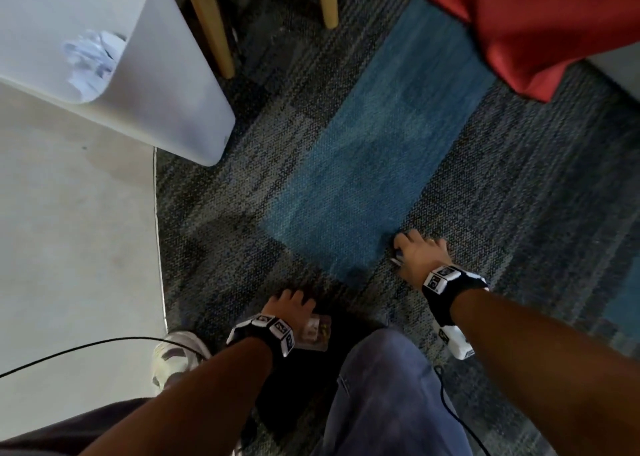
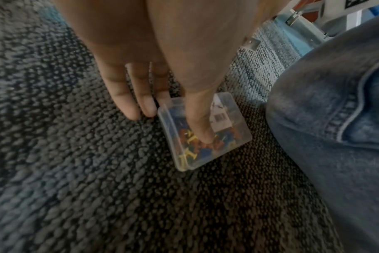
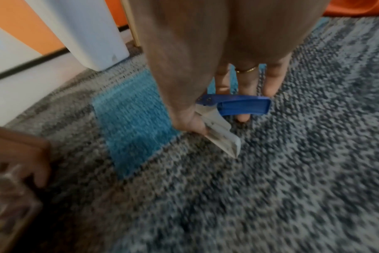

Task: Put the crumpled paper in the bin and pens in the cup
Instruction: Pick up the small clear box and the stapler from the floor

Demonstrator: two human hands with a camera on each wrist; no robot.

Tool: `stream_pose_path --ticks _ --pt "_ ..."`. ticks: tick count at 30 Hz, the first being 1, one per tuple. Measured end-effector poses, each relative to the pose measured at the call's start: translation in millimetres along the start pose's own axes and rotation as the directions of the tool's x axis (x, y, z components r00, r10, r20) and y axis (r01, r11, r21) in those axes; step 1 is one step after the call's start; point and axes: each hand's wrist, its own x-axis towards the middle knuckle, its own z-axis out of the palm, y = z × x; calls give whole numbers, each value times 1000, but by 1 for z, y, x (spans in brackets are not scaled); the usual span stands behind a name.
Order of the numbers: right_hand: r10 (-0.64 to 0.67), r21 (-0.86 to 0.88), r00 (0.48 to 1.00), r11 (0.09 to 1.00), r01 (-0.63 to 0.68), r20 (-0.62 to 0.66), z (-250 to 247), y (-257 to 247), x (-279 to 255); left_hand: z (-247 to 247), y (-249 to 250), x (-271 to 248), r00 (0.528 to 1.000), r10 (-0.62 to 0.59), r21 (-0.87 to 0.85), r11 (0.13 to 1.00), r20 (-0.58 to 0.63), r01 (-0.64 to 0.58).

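Note:
A white bin [image 1: 166, 84] stands at the upper left with crumpled paper [image 1: 91, 60] inside it. Low over the carpet, my left hand [image 1: 291, 303] pinches a clear plastic box of coloured pushpins [image 2: 227, 137], thumb on its lid and fingers at its far edge. My right hand [image 1: 415, 251] grips a blue stapler [image 3: 242, 105] with a metal base, lifted slightly off the carpet, with the thumb [image 3: 195, 123] against the metal part. I see no pens or cup in any view.
Grey and blue carpet [image 1: 363, 164] covers the middle. Two wooden legs [image 1: 211, 22] stand behind the bin and red fabric [image 1: 536, 22] hangs at the upper right. Pale hard floor [image 1: 69, 247] lies left, with a black cable [image 1: 86, 348] and my white shoe [image 1: 176, 355]. My jeans knee [image 1: 388, 386] is between my arms.

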Motion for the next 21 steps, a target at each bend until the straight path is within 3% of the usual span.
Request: stream_pose_path --ticks 6,11,16,19,21 --pt "-66 87 990 993 76 -121 -39 -25 -8 -8 -4 -2 996 -24 -99 995 82 32" --pt "-86 240 941 956 171 -326 -93 -52 -15 -51 -12 -14 992 -20 -259 966 -127 -13" --pt "-40 466 796 793 393 -604 -182 -69 -36 -138 -21 -63 930 -35 -327 941 -365 -93" --pt "16 438 642 743 506 -767 -251 -77 -58 -196 -26 -106 831 -34 -327 928 -555 -181" --pt "35 399 550 726 560 -835 -300 -83 -74 -232 -30 -135 731 -50 -338 907 -680 -252"
